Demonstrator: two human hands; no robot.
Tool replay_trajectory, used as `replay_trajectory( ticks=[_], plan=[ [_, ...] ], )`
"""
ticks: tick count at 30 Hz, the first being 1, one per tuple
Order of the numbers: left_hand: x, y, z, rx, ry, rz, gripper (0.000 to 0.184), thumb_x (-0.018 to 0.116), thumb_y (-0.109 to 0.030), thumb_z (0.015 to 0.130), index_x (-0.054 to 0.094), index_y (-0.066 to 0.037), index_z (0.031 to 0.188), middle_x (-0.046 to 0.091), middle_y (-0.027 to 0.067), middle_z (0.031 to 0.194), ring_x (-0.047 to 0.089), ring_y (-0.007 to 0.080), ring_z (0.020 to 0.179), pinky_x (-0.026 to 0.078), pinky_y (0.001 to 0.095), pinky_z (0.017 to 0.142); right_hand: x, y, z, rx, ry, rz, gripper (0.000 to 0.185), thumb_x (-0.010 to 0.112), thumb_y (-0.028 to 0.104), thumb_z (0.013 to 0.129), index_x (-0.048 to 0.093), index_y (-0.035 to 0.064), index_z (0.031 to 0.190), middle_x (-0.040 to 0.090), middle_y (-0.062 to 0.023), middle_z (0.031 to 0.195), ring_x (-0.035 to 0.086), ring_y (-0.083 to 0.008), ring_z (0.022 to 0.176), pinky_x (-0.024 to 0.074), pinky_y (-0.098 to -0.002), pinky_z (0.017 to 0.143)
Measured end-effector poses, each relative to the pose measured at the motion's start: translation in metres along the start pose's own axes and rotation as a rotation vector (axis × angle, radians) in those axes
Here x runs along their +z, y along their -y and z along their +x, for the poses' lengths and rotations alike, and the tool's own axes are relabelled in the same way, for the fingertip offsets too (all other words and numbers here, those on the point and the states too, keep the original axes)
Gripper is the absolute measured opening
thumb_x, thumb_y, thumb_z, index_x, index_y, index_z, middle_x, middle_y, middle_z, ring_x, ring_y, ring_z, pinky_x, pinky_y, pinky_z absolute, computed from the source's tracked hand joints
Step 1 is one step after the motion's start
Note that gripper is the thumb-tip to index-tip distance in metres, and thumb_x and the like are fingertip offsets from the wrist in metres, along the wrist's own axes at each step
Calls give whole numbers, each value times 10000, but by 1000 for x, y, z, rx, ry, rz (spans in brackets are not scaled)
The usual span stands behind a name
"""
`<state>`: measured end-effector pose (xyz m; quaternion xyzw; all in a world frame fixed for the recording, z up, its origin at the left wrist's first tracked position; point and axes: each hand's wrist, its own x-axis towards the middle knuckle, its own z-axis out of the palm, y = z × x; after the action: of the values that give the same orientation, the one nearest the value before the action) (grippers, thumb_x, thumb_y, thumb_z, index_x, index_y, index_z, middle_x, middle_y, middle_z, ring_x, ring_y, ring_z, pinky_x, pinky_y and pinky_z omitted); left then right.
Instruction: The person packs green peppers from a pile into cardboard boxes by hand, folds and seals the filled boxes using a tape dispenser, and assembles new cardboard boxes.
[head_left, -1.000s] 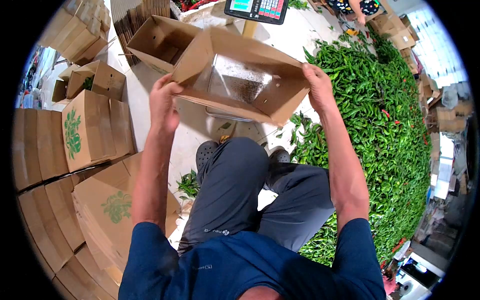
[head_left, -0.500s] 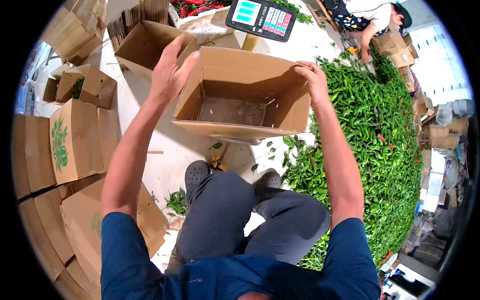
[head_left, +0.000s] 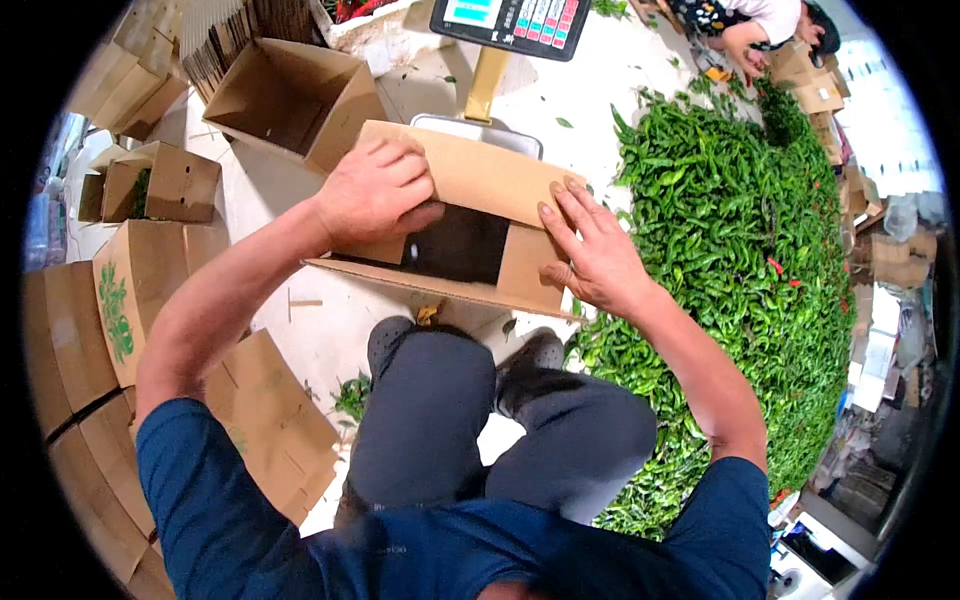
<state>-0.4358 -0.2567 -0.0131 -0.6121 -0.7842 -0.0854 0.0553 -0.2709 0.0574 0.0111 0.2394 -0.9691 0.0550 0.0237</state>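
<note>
A cardboard box [head_left: 470, 165] stands before me on the scale's platform, its far flap and both end flaps folded inward. A dark gap shows the inside, and the near flap sticks out toward me. My left hand [head_left: 375, 195] is closed, fingers curled on the left end of the far flap. At the right end, my right hand [head_left: 600, 250] lies with fingers spread on the same flap, thumb lower down by the right end flap. Behind the box is the digital scale's display [head_left: 512, 22] on a yellow post [head_left: 487, 85].
A large heap of green peppers [head_left: 730, 250] covers the floor to my right. An open carton [head_left: 290, 100] stands at the back left, near flattened cardboard [head_left: 225, 40]. Stacked cartons [head_left: 75, 330] line my left. Another person's hand [head_left: 750, 60] reaches down at the far right.
The box's flaps have been folded inward over its opening. Both hands have come down onto the far flap, the left now curled. The view has shifted slightly.
</note>
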Motion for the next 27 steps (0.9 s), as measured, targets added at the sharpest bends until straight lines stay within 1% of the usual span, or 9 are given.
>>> replay_trajectory(
  ticks=[4,5,9,12,15,18,19,22,27],
  plan=[
    [-30,-4,0,-92,169,-228,483,642,-408,917,600,-111,1295,579,133,1242,575,345,1195,482,463,982,-23,10,4,130,223,3,658,574,472,959,485,-1,1407,456,-252,1465,381,-414,1399,302,-536,1150],
    [-35,-2,1,-75,169,-249,473,603,-426,943,599,-117,1300,573,130,1250,575,351,1186,484,461,978,-44,20,16,267,369,217,646,554,462,978,478,-2,1421,451,-248,1474,379,-412,1402,277,-556,1157],
    [-50,2,6,-183,275,-393,461,476,-482,1001,674,-135,1231,570,150,1238,593,364,1135,486,444,973,-76,91,29,76,55,398,644,554,498,968,538,-11,1362,500,-240,1420,402,-399,1382,257,-574,1157],
    [-51,13,20,-315,334,-554,481,485,-482,998,715,-98,1175,571,170,1260,607,366,1122,473,445,996,-36,67,47,218,6,-117,677,567,509,953,510,-4,1391,494,-233,1431,395,-392,1389,227,-608,1156],
    [-60,33,37,-581,509,-720,509,472,-488,1003,637,-108,1299,543,164,1367,588,360,1194,448,420,1051,23,32,64,311,-80,-98,666,560,450,957,462,-21,1417,467,-219,1461,381,-385,1394,230,-638,1129],
    [-38,13,37,-468,279,-261,578,433,-538,1003,522,-151,1423,485,166,1457,521,381,1294,424,460,1077,37,27,75,527,-161,-46,677,538,452,972,432,-34,1431,430,-239,1481,353,-397,1409,231,-626,1131],
    [-35,-6,37,-372,332,90,633,411,-581,997,439,-179,1485,432,177,1511,423,404,1385,347,553,1113,37,26,74,602,-163,-8,685,529,458,979,418,-38,1439,413,-250,1491,340,-403,1417,229,-619,1136],
    [9,-31,26,-483,-66,102,635,430,-584,986,452,-178,1474,416,201,1521,374,425,1409,191,629,1146,60,5,59,847,-212,118,707,508,471,999,370,-45,1461,365,-305,1483,385,-454,1371,302,-575,1124],
    [23,-51,54,-463,-193,-46,616,497,-553,957,489,-168,1437,444,215,1488,386,435,1395,192,649,1134,47,8,62,790,-155,300,703,485,459,1021,333,-69,1459,332,-365,1435,479,-533,1240,439,-506,1039]
  ],
)
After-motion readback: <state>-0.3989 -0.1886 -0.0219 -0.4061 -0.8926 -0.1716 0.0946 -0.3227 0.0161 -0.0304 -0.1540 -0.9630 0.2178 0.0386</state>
